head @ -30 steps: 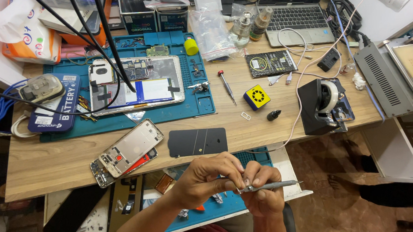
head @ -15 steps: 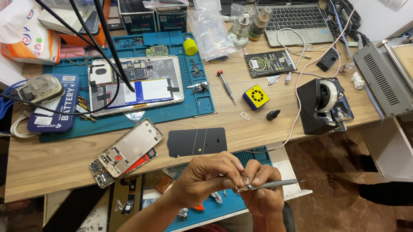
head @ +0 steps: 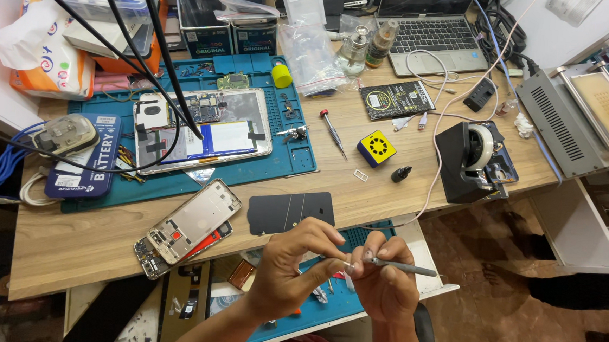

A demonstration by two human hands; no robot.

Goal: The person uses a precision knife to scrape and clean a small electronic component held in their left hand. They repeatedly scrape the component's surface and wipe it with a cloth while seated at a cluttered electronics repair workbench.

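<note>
Right hand point(head: 382, 285) has its fingers clamped on slim grey metal tweezers point(head: 401, 267), left hand point(head: 291, 272) pinching fingertips together at the tweezer tip, both low over a blue mat point(head: 324, 309) below the wooden tabletop point(head: 82, 235) edge. Nearby: flat black panel point(head: 291, 212), opened phone point(head: 188, 227), tablet point(head: 201, 129) with its back off on a teal mat, black tape dispenser point(head: 471, 160); whatever sits at the tip is too small to tell.

Pale wood-grain tabletop point(head: 416, 192) with a matt finish, blue rubbery mat point(head: 289, 138), slim grey metal tool point(head: 401, 267), glossy black panel point(head: 291, 212), crinkled clear plastic bag point(head: 310, 52)
</note>
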